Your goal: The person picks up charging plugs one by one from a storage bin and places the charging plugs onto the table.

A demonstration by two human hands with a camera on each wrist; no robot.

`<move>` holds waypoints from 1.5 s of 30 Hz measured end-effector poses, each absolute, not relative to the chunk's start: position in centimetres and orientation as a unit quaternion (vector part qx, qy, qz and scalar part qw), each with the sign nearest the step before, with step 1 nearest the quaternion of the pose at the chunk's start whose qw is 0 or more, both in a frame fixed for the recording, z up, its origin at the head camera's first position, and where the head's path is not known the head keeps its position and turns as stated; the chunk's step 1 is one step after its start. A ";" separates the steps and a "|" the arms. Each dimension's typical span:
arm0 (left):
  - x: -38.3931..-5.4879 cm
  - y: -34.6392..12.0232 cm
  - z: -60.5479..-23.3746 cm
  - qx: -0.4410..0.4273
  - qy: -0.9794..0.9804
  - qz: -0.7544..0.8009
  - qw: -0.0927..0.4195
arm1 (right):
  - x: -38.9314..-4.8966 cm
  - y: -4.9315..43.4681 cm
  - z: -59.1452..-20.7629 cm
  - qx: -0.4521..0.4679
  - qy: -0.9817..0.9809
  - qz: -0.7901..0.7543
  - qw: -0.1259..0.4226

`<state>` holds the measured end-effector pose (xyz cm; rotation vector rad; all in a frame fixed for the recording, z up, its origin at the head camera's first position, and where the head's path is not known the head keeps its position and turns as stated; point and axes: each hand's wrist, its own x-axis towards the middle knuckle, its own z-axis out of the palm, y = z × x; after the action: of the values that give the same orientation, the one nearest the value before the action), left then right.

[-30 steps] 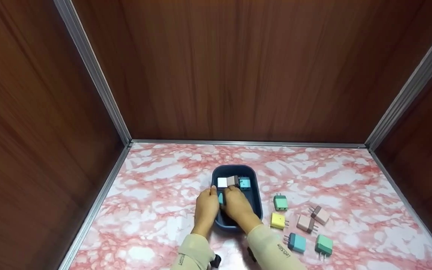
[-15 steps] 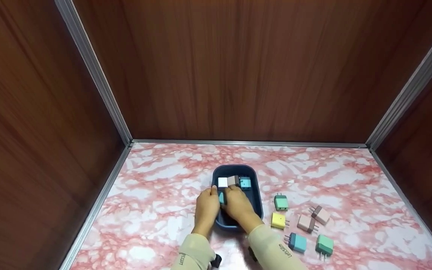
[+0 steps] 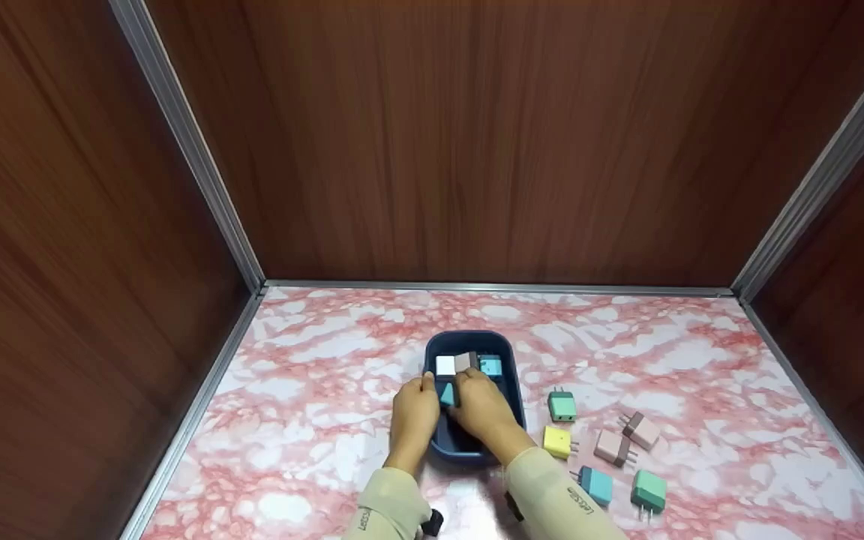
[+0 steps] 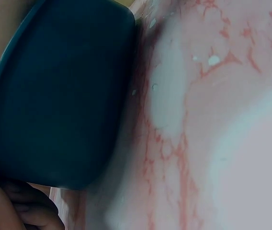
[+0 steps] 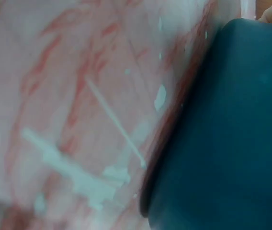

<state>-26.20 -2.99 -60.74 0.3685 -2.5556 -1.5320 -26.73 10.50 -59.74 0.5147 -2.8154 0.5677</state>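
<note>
A dark blue bin (image 3: 469,456) stands on the marbled surface in the head view. My left hand (image 3: 415,409) grips its left rim, thumb on top; its fingers curl against the bin's outer side in the left wrist view. My right hand (image 3: 483,405) reaches inside and pinches a teal plug charger (image 3: 448,395), which leans towards the left wall; the fingers partly cover it. Along the bin's far end sit a white charger (image 3: 445,365), a beige-and-brown charger (image 3: 465,362) and a light blue charger (image 3: 490,365).
Right of the bin lie several loose chargers: a green one (image 3: 562,406), a yellow one (image 3: 557,442), a pink-and-brown one (image 3: 612,447), a blue one (image 3: 595,485) and others. Dark wood panels (image 3: 477,150) with metal edging enclose the surface at the back and both sides.
My right hand has shifted slightly right inside the bin, and the teal charger has moved a little right with it. The left hand keeps its grip on the rim.
</note>
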 end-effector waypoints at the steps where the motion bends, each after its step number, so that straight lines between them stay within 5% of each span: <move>1: -26.2 -3.0 -60.7 0.123 -0.849 -0.509 0.070 | -26.7 10.6 -59.7 0.176 -0.959 0.194 0.111; 45: -26.2 -3.0 -60.8 0.125 -0.849 -0.510 0.056 | -24.5 14.0 -57.9 0.193 -0.944 0.245 0.105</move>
<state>-26.18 -3.03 -60.79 0.3799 -2.5778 -1.5467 -24.53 14.00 -57.88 0.5701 -2.7829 0.7226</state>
